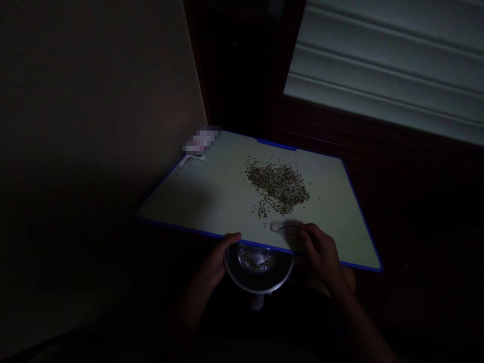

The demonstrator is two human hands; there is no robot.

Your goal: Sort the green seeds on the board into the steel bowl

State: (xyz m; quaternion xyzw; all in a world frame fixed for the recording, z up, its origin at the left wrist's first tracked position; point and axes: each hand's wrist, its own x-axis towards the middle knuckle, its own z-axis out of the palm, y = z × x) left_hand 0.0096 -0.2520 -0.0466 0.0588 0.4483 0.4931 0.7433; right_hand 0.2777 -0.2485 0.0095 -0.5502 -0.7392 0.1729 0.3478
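Observation:
A pale folding-style board with a blue rim (212, 201) spans the middle of the view. Small dark seeds (278, 186) lie in a loose patch on it. My right hand (321, 252) is closed on a small spoon (278, 227), its pale bowl low over the board just below the seeds. Under the near edge sits a round metal bowl (260, 291), partly hidden by the board, with some seeds inside. My left hand (217, 259) is at the bowl's left side, thumb resting over the board's blue edge; its other fingers are mostly hidden behind the bowl.
At the board's far left corner lies a blurred-out pale item (202, 141) with a white strip or handle beside it. A plain wall (113, 101) rises at left. White slatted panels (385, 60) are at upper right. The surroundings are very dark.

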